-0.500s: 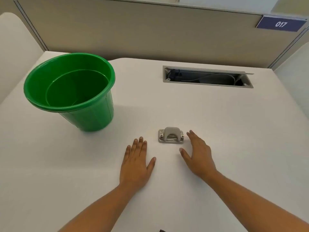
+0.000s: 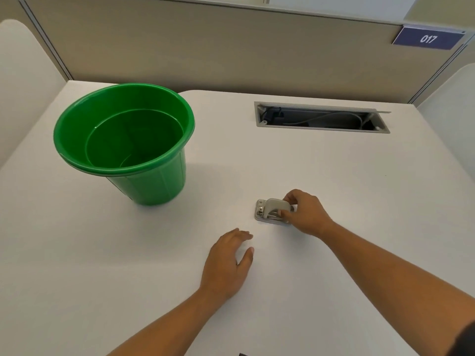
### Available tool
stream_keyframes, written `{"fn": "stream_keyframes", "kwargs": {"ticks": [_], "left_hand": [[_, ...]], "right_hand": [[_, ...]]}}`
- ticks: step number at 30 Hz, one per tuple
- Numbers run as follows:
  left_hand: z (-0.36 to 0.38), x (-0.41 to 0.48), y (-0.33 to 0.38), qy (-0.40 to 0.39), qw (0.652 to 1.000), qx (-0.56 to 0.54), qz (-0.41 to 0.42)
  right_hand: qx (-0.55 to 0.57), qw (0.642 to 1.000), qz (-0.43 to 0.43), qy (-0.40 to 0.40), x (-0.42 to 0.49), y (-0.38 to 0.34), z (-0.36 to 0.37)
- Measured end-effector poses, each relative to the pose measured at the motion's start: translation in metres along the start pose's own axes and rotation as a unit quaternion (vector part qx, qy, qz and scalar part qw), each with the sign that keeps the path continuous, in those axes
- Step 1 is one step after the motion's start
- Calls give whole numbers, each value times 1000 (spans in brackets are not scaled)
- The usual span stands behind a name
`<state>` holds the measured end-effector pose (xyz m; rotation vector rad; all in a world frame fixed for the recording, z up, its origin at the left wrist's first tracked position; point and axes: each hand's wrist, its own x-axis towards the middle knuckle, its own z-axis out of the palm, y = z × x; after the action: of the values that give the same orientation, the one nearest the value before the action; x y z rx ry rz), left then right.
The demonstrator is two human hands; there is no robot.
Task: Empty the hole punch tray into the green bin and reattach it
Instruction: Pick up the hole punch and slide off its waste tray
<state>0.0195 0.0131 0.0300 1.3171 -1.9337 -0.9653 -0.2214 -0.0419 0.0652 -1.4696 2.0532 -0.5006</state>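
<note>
A small grey hole punch (image 2: 270, 210) sits on the white desk, right of centre. My right hand (image 2: 307, 214) grips its right end, thumb in front and fingers over the top of the handle. Its tray underneath is hidden. My left hand (image 2: 227, 260) rests low over the desk just in front and left of the punch, fingers loosely apart, holding nothing. The green bin (image 2: 123, 142) stands upright at the back left, well apart from both hands; its inside looks bare.
An open cable slot (image 2: 321, 118) with wires is set into the desk (image 2: 334, 176) at the back right. Beige partition walls close the back and sides, with a blue sign reading 017 (image 2: 428, 38) at top right.
My right hand has moved onto the hole punch and closed on its right end. My left hand has lifted from flat on the desk and shifted slightly towards the punch.
</note>
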Motion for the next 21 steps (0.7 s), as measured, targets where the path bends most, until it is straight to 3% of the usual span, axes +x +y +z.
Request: {"fn": "stream_keyframes", "kwargs": {"ticks": [4,9,11,14,16,19,21], "left_hand": [[-8,9,16,-22,999,-20,-17],[-16,30,42,7,999,-10,-40],[-21,38,58,-48,997,16,-62],[-24,44,90,-196,974,63,-99],[-20,40,109,-241,964,51,-101],[-8,26,132,-201,969,-80,-123],[0,16,141,-138,973,-137,-127]], "right_hand": [[-1,999,-14,-36,-6,0,-4],[30,994,-66,-88,-25,-10,-18],[38,985,-110,-125,-36,-17,-32],[47,966,-174,-187,-52,-27,-55],[52,954,-210,-208,-61,-33,-70],[114,945,-227,-207,-71,-31,-89],[223,938,-202,-173,-78,-24,-93]]}}
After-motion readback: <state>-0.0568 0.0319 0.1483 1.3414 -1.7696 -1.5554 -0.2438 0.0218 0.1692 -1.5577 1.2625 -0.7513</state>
